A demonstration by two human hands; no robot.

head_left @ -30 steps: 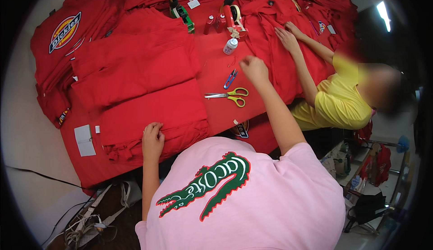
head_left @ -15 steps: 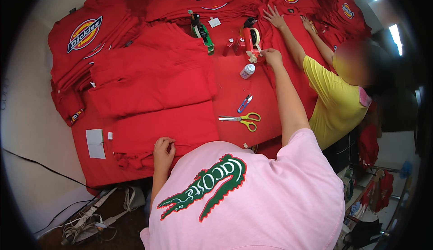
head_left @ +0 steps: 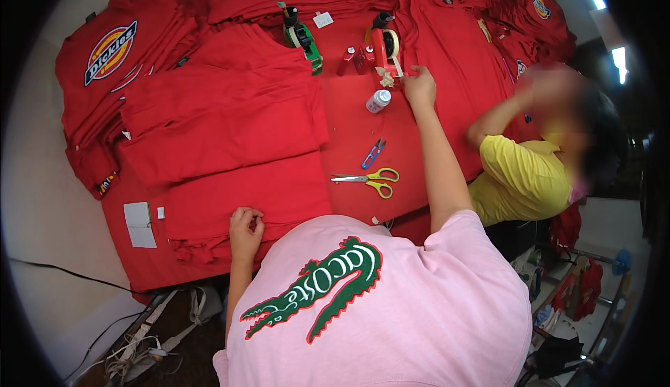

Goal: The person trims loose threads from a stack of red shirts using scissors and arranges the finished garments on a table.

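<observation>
Likely taking tape point(head_left: 396, 46) at upper middle with right hand point(head_left: 421, 88); resting left hand point(head_left: 246, 229) on shirts point(head_left: 248, 186), left of middle. Not being able to tell either grip, wide or narrow. Probably needing careful pinching.

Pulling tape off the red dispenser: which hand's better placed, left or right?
Right, I'd say. The right hand has its fingertips right by the near end of the red tape dispenser; contact is unclear. The left hand is farther off, at the near edge of the folded red garments.
</observation>
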